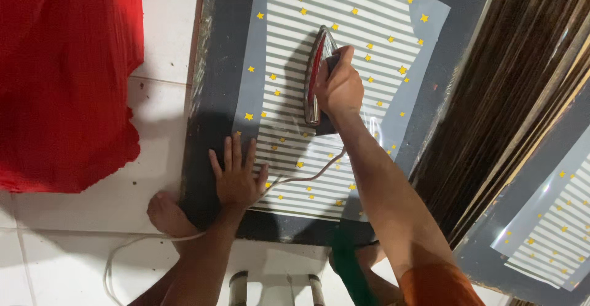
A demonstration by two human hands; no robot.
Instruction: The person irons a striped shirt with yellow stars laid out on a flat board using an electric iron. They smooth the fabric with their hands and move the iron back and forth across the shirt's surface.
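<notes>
My right hand (338,88) grips the dark handle of a metal clothes iron (314,72) with red trim. The iron rests on a transfer sheet (344,35) of white stripes and small yellow stars. That sheet lies on a dark grey cloth (221,66) spread flat on the floor. My left hand (236,177) lies flat with fingers spread on the sheet's near left corner and the dark cloth. The iron's white cord (307,177) runs from the iron past my left hand toward me.
A red cloth (61,72) lies on the white tiled floor (166,29) at left. A stack of dark boards (510,97) stands at right, with a second dark cloth and striped star sheet (553,220) beyond it. My bare foot (167,215) is by the cloth's near edge.
</notes>
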